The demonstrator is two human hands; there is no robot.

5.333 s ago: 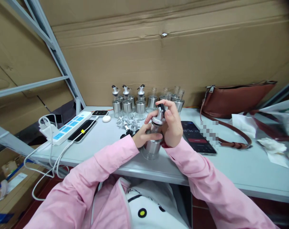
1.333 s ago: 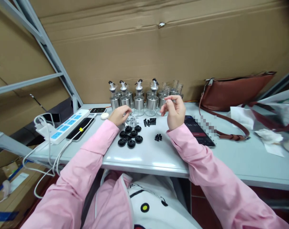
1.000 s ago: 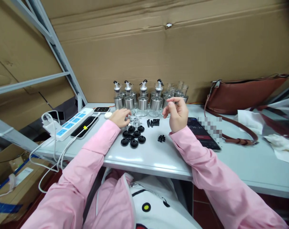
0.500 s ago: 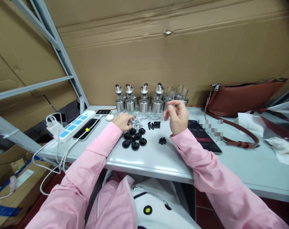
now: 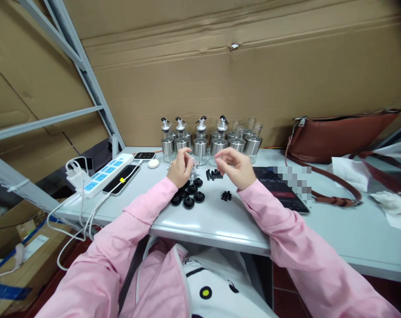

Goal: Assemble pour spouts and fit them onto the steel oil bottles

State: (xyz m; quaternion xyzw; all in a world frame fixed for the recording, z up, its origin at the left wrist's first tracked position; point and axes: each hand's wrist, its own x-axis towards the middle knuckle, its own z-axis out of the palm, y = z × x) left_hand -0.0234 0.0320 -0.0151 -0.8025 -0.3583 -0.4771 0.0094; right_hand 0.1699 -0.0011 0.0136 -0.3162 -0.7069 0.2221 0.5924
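Several small, pale grey and clear plastic fittings (image 5: 193,175) lie on the grey metal tabletop (image 5: 207,221) beside the left hand (image 5: 179,170), partly hidden by it. Its fingers are curled, with thumb and forefinger drawn close; whether they grip anything cannot be told. Opposite, the right hand (image 5: 237,170) is raised with its fingertips narrowly bunched, perhaps around something too small to make out; the facing pose would suit handling a small part between two hands. Nearer the body, a cluster of round, black, ridged stoppers (image 5: 188,202) sits partly under the left wrist, while short black tubes (image 5: 215,176) and tiny black caps (image 5: 226,195) form two separate groups, presumably sorted by kind for easy picking. Behind, four clear glass bottles with steel bands and silver-and-black pourers (image 5: 200,146) stand upright in a front row; bare-necked bottles of similar make (image 5: 252,144) stand behind and to their right, likely set back to leave working room. At the right, a large dark phone showing a timer (image 5: 276,190) lies face up, probably for easy reading; beyond it rests a brown leather shoulder bag (image 5: 339,137).
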